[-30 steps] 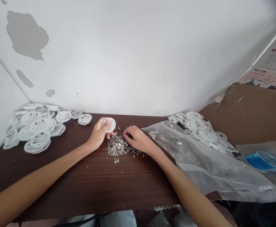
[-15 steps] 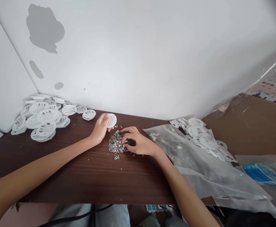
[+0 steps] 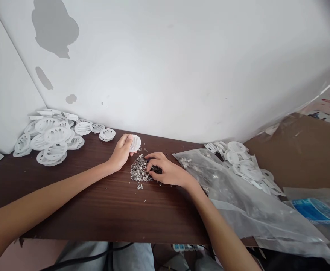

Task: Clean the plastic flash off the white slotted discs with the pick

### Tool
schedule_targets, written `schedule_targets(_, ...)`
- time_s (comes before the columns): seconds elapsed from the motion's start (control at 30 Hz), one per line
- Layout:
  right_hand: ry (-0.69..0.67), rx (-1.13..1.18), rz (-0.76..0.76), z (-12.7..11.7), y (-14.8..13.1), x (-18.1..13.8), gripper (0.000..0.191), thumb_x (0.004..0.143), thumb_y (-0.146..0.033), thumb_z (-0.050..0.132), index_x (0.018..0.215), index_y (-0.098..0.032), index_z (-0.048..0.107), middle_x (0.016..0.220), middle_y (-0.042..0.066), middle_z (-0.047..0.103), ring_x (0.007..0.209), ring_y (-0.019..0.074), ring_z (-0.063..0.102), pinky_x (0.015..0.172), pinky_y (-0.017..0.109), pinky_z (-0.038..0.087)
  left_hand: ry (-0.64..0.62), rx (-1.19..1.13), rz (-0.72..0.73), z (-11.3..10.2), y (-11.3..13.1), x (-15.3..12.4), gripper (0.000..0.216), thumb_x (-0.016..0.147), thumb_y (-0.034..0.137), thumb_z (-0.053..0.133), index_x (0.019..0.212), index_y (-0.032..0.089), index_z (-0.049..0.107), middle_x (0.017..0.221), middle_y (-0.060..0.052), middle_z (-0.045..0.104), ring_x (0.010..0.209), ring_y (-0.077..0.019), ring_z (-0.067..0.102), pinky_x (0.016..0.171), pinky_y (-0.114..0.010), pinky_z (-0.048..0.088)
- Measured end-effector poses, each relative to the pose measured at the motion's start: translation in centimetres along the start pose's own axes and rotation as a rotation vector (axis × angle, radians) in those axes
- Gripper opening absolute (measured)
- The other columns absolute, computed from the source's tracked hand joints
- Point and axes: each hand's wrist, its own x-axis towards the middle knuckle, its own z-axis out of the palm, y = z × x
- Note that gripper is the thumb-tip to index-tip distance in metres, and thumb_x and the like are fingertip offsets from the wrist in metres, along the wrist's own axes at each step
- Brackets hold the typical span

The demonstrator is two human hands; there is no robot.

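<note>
My left hand (image 3: 122, 152) is closed on a round white plastic cover with slots (image 3: 135, 143), held up above the table, thumb across its face. Just to the right, a pile of small shiny metal clips or fasteners (image 3: 139, 170) lies on the wood. My right hand (image 3: 165, 170) reaches over the right side of that pile, fingers curved and apart, tips at the small parts. Nothing shows clearly between its thumb and fingers. The darker bits under its palm are partly hidden.
Many similar white covers (image 3: 58, 134) are heaped at the left by the wall. More white parts (image 3: 248, 165) lie at the right, beside a clear plastic bag (image 3: 238, 203) with some small pieces. A brown cardboard sheet (image 3: 300, 150) stands behind them on the dark table (image 3: 102, 214).
The view has tilted slightly, shifting everything a little. Both hands hold nearly the same poses, the left still on the white cover and the right still at the pile.
</note>
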Motion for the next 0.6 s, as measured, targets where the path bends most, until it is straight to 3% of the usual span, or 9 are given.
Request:
schedule_targets(0.17,0.138,0.076,-0.044,-0.1,0.3,0.3,0.008,0.092,-0.019,0.064,0.094,-0.024,0.07,0.136,0.009,0.064,0.132,0.0275,0.056,0.109,0.048,0.047,-0.049,-0.012,-0.015,-0.1,-0.3,0.1,0.039,0.101,0.06,0.051,0.1,0.022,0.056,0.063,0.003,0.058,0.049,-0.0112,0.05,0.052,-0.025,0.042)
schedule_targets(0.27,0.345,0.197,-0.008,0.0,0.5,0.7,0.009,0.095,-0.029,0.063,0.093,-0.023,0.069,0.112,0.007,0.072,0.106,0.0237,0.067,0.093,0.041,0.053,-0.099,0.031,-0.016,-0.1,-0.4,-0.1,0.039,0.102,0.06,0.051,0.101,0.022,0.057,0.064,0.003,0.059,0.049,-0.0111,0.051,0.05,-0.024,0.041)
schedule_targets(0.4,0.555,0.393,0.083,0.6,0.5,1.2,0.022,0.092,-0.045,0.068,0.091,-0.023,0.068,0.089,0.003,0.071,0.08,0.0188,0.064,0.072,0.033,0.052,-0.166,0.161,-0.01,0.1,0.0,-0.8,0.041,0.102,0.061,0.048,0.108,0.022,0.059,0.07,0.0,0.064,0.049,-0.0128,0.055,0.046,-0.025,0.041)
schedule_targets(0.6,0.572,0.579,0.075,2.1,-0.6,1.6,0.031,0.087,-0.054,0.074,0.088,-0.023,0.067,0.083,0.001,0.07,0.076,0.0179,0.064,0.072,0.033,0.054,-0.278,0.323,0.042,0.3,0.5,-1.8,0.04,0.102,0.059,0.047,0.108,0.023,0.063,0.068,0.001,0.065,0.049,-0.0142,0.056,0.049,-0.026,0.043)
